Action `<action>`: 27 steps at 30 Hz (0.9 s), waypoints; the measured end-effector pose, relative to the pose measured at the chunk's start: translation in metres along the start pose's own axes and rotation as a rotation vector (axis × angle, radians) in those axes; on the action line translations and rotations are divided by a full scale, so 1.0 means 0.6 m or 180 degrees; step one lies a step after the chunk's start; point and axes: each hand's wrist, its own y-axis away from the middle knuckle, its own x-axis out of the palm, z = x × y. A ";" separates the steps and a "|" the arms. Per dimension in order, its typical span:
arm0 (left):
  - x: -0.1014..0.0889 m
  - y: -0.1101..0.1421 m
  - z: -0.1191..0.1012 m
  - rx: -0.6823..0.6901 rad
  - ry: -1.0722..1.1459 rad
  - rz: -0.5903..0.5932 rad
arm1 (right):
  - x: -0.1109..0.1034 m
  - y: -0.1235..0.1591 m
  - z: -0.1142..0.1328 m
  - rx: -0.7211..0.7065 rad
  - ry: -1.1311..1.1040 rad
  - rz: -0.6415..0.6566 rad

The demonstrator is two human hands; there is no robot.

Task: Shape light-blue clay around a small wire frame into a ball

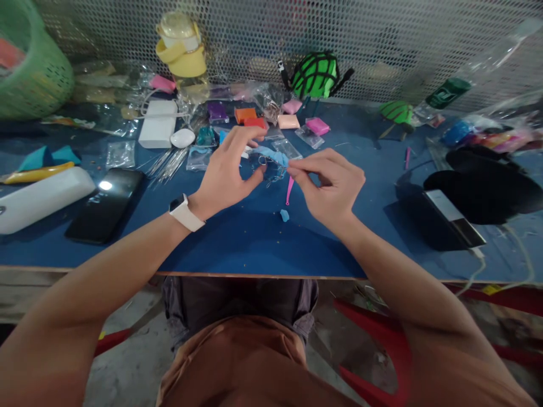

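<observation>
A small wire frame (275, 174) with loops, partly covered by light blue clay (274, 154), is held above the blue table between my two hands. My left hand (227, 169) curves round its left end, thumb tip by a wire ring and forefinger raised; the other fingertips are partly hidden. On the right, my right hand (331, 183) pinches the end of the blue clay between thumb and forefinger. Below them a pink modelling tool (289, 191) lies on the table, and nearer to me is a loose lump of blue clay (284, 215).
Clay packets, including an orange one (246, 116), sit behind my hands. Thin wires (167, 167), a phone (106, 206) and a white case (46, 199) lie left. A green turtle-like pouch (314, 76) leans on the mesh. A black box (449, 220) with a cable stands right.
</observation>
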 end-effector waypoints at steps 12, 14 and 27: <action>-0.031 -0.011 0.025 0.1170 -0.0645 0.0181 | 0.013 -0.014 -0.050 0.0690 -0.1375 -0.0295; -0.038 -0.014 0.030 0.1166 -0.0684 0.0527 | 0.011 -0.018 -0.067 0.0801 -0.1518 -0.0232; -0.025 -0.011 0.020 0.1406 -0.0691 0.1177 | -0.007 -0.029 -0.087 0.1940 -0.1805 0.0334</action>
